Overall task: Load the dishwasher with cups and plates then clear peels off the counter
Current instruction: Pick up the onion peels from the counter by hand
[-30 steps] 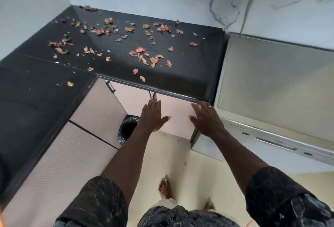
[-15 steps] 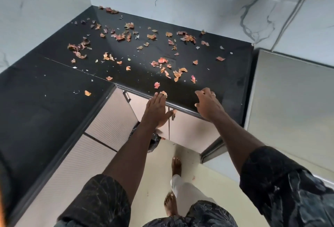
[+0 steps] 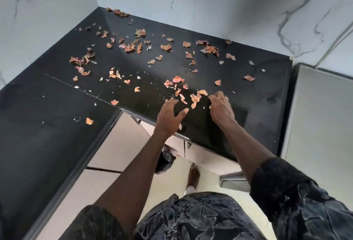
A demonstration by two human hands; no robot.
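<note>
Kitchen corner, seen from above: black polished L-shaped counter (image 3: 57, 144) set against white marble-look wall (image 3: 229, 10).

Nearest: dark patterned clothing fills the bottom of the view, with sleeves to the elbow. One bare foot (image 3: 193, 176) on the pale floor (image 3: 206, 184). Just left of it, partly behind the left forearm, a bin with a black liner (image 3: 165, 160), standing below the counter's edge. Ribbed beige cabinet doors (image 3: 118, 148) run under the counter.

Hands: both reach over the front edge of the counter, side by side but apart.
- Left hand (image 3: 170, 113): palm down, fingers spread and only lightly bent, thumb out to the right. Nothing in it. One small peel lies at the counter's edge by the wrist.
- Right hand (image 3: 221, 109): back to the camera, ring (image 3: 226, 98) on one finger, fingers bent at the knuckles with the tips down at the counter. Tips touch or nearly touch the closest peels; whether any peel is pinched cannot be told, as the fingertips are hidden.

Peels (image 3: 194, 97): thin orange-pink flakes, all on the counter. Closest group lies between and just beyond the two hands. One lone flake sits on the left wing of the counter. Beyond, they scatter across the middle and thicken toward the back, with a few in the far corner against the wall. Small white flecks lie among them.

Right of the counter: flat grey steel-coloured appliance top (image 3: 321, 125).
</note>
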